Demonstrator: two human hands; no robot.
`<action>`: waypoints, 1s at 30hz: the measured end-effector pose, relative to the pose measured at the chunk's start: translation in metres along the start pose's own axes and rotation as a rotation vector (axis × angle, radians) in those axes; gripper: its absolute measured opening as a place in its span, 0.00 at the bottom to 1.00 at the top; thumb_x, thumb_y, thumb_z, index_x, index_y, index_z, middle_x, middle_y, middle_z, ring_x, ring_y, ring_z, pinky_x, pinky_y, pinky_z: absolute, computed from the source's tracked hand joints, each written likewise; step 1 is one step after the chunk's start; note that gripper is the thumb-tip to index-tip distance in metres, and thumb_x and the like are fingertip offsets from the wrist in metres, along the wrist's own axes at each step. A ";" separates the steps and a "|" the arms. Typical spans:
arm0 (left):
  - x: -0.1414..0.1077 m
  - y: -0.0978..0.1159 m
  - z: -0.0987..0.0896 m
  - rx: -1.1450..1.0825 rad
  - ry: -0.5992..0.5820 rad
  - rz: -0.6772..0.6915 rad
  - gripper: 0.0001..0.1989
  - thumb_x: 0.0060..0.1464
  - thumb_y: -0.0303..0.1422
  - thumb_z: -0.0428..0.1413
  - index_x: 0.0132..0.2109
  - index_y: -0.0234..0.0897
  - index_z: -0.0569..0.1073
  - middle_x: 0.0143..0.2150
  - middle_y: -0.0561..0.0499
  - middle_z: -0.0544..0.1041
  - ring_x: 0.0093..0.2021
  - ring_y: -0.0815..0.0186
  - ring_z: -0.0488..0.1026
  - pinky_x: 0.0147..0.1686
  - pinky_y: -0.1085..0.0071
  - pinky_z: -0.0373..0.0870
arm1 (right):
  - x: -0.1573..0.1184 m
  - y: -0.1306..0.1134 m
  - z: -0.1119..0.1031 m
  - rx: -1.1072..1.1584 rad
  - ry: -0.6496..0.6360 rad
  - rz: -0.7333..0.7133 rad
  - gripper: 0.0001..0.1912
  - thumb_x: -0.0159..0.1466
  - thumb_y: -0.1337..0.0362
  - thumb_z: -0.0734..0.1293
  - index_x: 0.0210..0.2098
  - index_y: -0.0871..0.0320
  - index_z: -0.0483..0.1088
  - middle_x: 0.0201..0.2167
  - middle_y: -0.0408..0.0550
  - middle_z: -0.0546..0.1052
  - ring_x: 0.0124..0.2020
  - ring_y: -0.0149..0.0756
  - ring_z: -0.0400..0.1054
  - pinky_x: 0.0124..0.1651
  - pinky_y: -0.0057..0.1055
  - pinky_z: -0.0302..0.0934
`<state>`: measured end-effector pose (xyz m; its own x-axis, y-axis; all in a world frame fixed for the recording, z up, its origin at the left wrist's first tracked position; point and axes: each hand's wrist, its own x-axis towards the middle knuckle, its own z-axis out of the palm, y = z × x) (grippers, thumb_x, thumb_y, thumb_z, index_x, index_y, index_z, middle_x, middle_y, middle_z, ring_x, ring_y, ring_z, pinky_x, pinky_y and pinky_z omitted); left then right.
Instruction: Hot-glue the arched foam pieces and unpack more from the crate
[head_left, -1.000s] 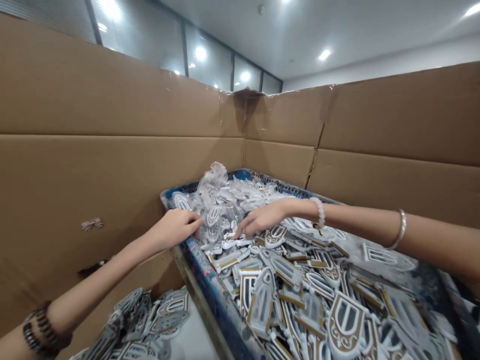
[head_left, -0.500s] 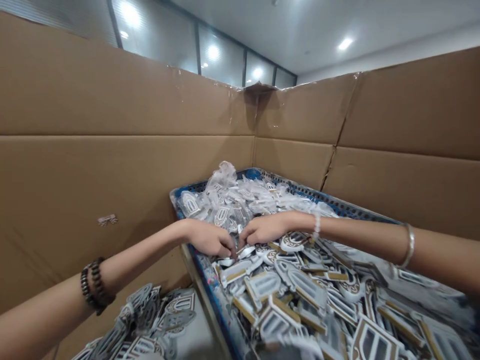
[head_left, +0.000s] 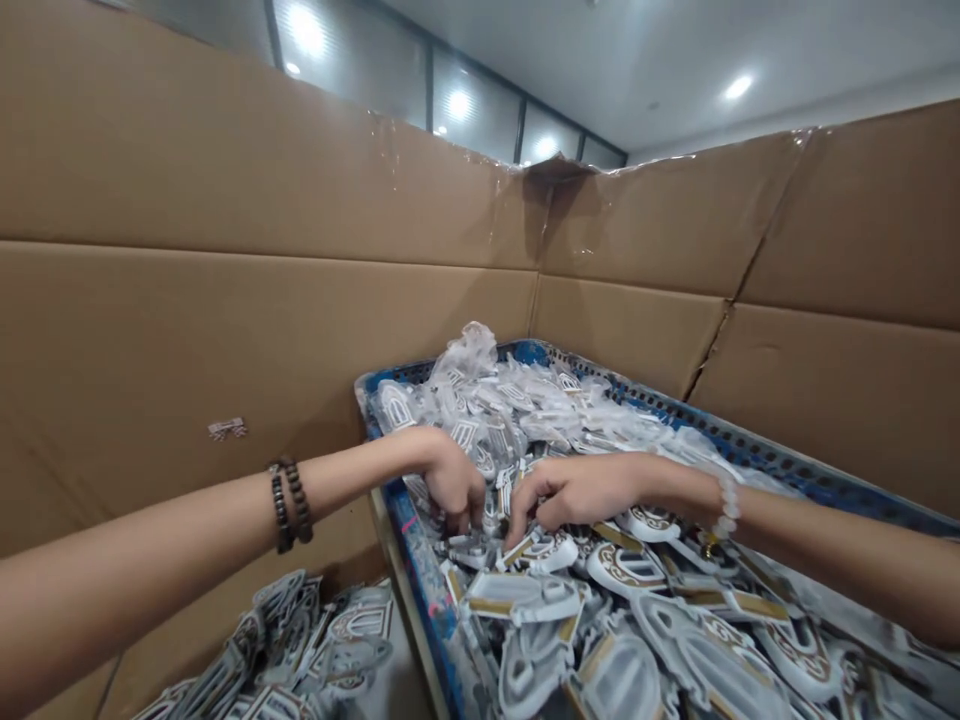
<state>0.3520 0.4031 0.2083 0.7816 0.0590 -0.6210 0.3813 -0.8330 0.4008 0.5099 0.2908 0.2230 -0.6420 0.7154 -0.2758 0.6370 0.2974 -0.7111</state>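
Note:
My left hand [head_left: 452,487] reaches into a blue plastic crate [head_left: 433,625], its fingers bent down among the loose pieces. The fingertips are partly hidden, and I cannot make out what they grip. My right hand [head_left: 577,490] is just to its right, thumb and forefinger apart. Its forefinger points down and touches the pile beside a white arched piece [head_left: 553,553] with gold-brown trim. Similar window-shaped pieces, white and grey with gold-brown edges, such as a grey one [head_left: 619,675], are heaped in front of both hands.
Clear plastic bags [head_left: 517,395] holding similar pieces cover the crate's far end. Tall cardboard walls [head_left: 247,340] stand behind and on both sides. At lower left, outside the crate, another heap of grey and white pieces [head_left: 300,640] lies beside the crate's edge.
The view has shifted, so the scene sits further right. My hands have moved slightly apart; the left fingers now point steeply down, and the right forefinger reaches lower onto the pile.

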 end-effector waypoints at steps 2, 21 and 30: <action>0.003 0.003 0.001 0.063 0.049 -0.024 0.10 0.39 0.24 0.56 0.30 0.39 0.78 0.26 0.53 0.79 0.28 0.63 0.73 0.28 0.68 0.71 | -0.001 0.000 0.000 -0.004 0.000 -0.003 0.23 0.53 0.72 0.59 0.44 0.67 0.78 0.42 0.52 0.79 0.43 0.37 0.71 0.49 0.32 0.62; 0.008 0.001 0.004 0.988 0.234 0.207 0.42 0.26 0.25 0.70 0.55 0.37 0.72 0.53 0.37 0.73 0.42 0.51 0.73 0.27 0.64 0.65 | -0.006 -0.006 0.004 -0.069 0.040 0.042 0.22 0.57 0.71 0.59 0.47 0.67 0.77 0.41 0.52 0.80 0.38 0.35 0.72 0.41 0.29 0.63; 0.001 0.010 0.008 0.823 0.208 0.127 0.45 0.31 0.35 0.71 0.60 0.40 0.66 0.57 0.42 0.70 0.40 0.51 0.75 0.33 0.60 0.69 | -0.009 -0.009 -0.004 -0.023 -0.047 0.022 0.23 0.55 0.73 0.59 0.47 0.67 0.77 0.45 0.52 0.79 0.44 0.38 0.71 0.48 0.32 0.63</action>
<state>0.3527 0.3908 0.2058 0.8993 -0.0291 -0.4363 -0.1320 -0.9693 -0.2074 0.5121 0.2842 0.2343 -0.6470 0.6915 -0.3214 0.6602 0.2970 -0.6898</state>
